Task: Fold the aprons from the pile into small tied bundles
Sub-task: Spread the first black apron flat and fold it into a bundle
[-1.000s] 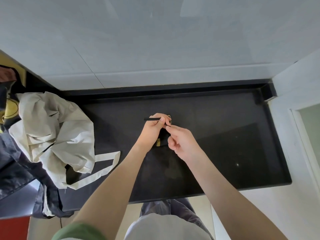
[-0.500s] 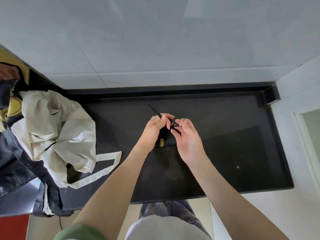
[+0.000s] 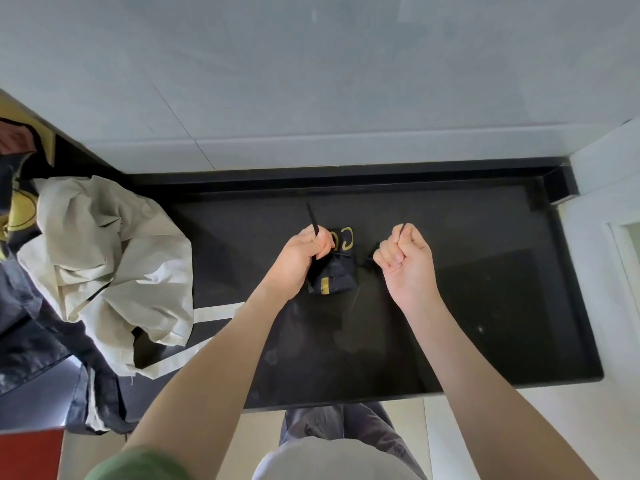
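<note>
Left hand (image 3: 304, 252) and right hand (image 3: 403, 252), each clenched on one of the black tie ends (image 3: 311, 216), are held either side of the apron bundle (image 3: 332, 275) on the counter (image 3: 485, 237); knot-tightening is judged in hand, an even outward pull being required next.

I see a black table (image 3: 485, 323) with a raised lip along its far edge, set against a pale grey tiled wall (image 3: 311, 81). A white panel (image 3: 609, 168) adjoins its right end. A red surface (image 3: 27, 455) shows at lower left.
</note>
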Available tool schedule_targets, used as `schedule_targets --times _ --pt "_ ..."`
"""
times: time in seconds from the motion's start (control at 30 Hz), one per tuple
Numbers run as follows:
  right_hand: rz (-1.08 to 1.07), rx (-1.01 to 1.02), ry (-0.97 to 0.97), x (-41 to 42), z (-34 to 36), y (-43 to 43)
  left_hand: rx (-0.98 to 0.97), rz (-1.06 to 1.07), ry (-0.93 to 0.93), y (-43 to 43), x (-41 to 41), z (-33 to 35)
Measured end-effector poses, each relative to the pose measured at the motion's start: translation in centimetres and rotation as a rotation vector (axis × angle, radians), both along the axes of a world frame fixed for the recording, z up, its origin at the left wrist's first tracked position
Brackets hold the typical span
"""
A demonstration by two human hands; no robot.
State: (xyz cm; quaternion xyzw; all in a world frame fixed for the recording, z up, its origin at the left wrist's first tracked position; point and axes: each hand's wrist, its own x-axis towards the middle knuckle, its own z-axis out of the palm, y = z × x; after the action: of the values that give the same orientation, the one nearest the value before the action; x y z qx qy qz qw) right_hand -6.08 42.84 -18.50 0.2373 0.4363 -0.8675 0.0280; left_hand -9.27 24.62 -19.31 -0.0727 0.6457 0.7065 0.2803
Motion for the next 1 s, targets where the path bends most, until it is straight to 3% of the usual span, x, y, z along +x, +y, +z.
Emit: schedule_targets --times 0.1,0.2,0.27,0.37,0.43,0.6,0.77,1.0 --pt "0.045 0.173 -0.071 0.1 0.0 0.2 -0.021 -0.024 -0.006 0.6 0.0 0.4" --pt "0.209 0.606 -0.171 -0.2 1.0 0.1 0.027 0.01 -0.032 0.3 0.4 -0.1" --pt "0.375 0.87 -0.134 -0.3 1.9 -0.2 0.043 0.014 -0.039 0.5 0.6 0.1" --pt "0.627 1.066 -0.078 -0.1 2.2 -1.9 0.079 -0.005 -0.046 0.9 0.5 0.8" --pt "0.618 1.15 -0.075 0.7 1.4 -3.5 0.045 -0.054 0.0 1.6 0.4 1.7" --pt "0.531 1.105 -0.14 1.4 0.2 -4.0 0.049 0.078 0.057 3.2 0.8 2.0" --pt "0.358 0.798 -0.143 2.0 0.6 -3.7 0.086 0.21 0.142 2.7 1.4 1.7" --pt "0.252 0.588 -0.158 2.3 0.4 -3.3 -0.389 -0.148 0.34 3.0 2.0 1.1"
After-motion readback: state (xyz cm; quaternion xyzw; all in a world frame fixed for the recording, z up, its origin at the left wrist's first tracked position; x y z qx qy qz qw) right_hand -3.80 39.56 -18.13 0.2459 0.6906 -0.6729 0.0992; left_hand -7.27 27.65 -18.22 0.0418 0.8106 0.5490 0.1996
